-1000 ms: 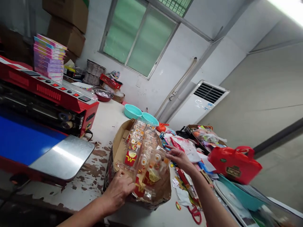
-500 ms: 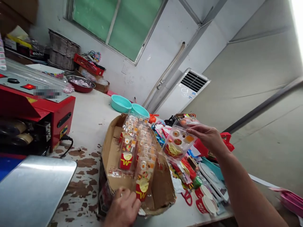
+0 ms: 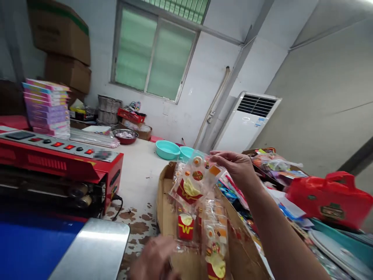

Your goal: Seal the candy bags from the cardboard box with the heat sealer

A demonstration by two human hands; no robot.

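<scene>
Nearest, the left hand (image 3: 155,258) is motion-blurred and cropped by the lower frame edge; its grip state cannot be determined. Adjacent, the cardboard box (image 3: 164,196) rests on the table (image 3: 136,165), its near end cut off. The right hand (image 3: 236,167) has a narrow grip, closed on the upper right part of the clear packet (image 3: 194,184). This packet is positioned above the box, partly concealing the packet rows (image 3: 215,245) inside. Toward the table's far edge, two turquoise basins (image 3: 167,150) stand side by side, the right one partly hidden.
</scene>
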